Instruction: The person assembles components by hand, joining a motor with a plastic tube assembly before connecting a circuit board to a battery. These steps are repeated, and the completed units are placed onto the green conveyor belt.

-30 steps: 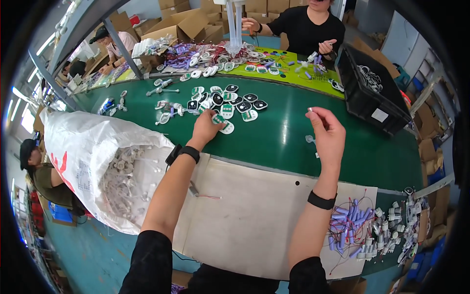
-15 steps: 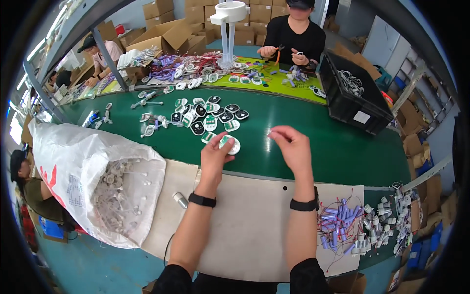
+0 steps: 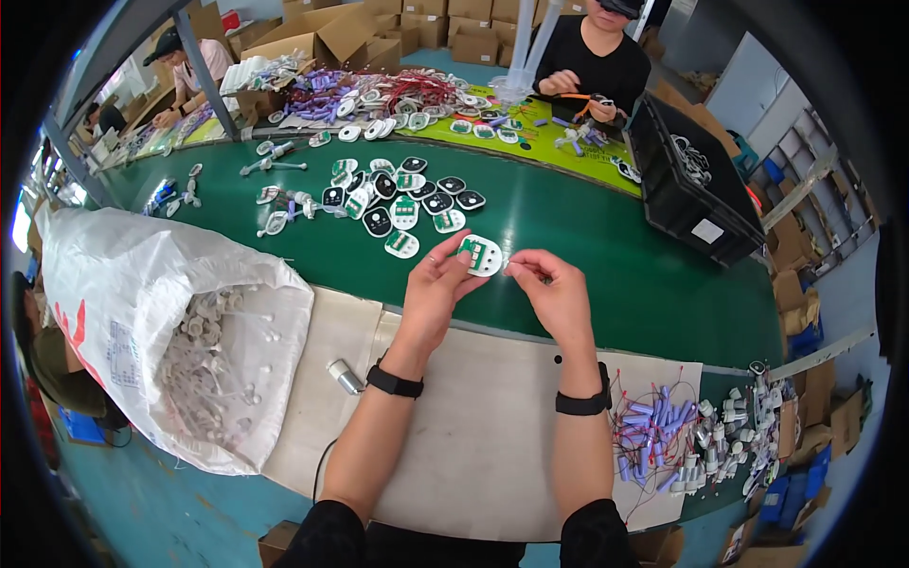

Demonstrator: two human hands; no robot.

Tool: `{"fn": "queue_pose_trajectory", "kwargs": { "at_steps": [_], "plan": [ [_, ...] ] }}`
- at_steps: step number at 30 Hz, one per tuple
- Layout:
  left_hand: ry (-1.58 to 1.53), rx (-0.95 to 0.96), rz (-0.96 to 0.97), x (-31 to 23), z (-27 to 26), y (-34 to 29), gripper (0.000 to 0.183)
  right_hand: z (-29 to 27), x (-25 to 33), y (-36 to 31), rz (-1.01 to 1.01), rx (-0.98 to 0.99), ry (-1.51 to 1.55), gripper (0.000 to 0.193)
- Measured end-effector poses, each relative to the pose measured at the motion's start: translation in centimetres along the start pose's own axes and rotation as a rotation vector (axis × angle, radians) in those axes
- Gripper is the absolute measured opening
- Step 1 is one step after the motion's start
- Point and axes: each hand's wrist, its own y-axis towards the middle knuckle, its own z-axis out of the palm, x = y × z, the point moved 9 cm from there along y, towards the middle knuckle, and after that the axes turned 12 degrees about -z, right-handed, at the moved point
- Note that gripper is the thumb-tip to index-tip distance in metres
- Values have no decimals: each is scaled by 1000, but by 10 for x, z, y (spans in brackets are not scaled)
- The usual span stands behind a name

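My left hand (image 3: 437,286) grips a white rounded cover (image 3: 490,257) with a green circuit board (image 3: 474,253) on it, fingers and thumb at its left edge. My right hand (image 3: 557,293) is closed in a pinch at the cover's right edge; whatever lies between thumb and forefinger is too small to make out. Just beyond, similar covers (image 3: 404,213) lie in a loose pile, some showing green boards and others black faces. Both hands are above the near part of the green tabletop (image 3: 587,246).
A white woven sack (image 3: 142,284) of small white parts lies at the left, near a metal cylinder (image 3: 345,377). Purple cells with wires (image 3: 650,431) and silvery motor-like parts (image 3: 729,435) are at the right. A black crate (image 3: 696,208) stands beyond; a co-worker (image 3: 592,71) works opposite.
My right hand has come in to the left, its pinch now at the cover's edge. The cover is turned so its board shows more fully. The whole view has shifted slightly.
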Motion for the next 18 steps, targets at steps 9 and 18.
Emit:
{"fn": "queue_pose_trajectory", "kwargs": {
  "at_steps": [9,18],
  "plan": [
    [20,-7,44,3,-7,3,44,13,5,0,-60,-30,-17,11],
    [184,-62,146,1,-7,2,17,12,6,-1,-82,-31,-55,10]
  ]
}}
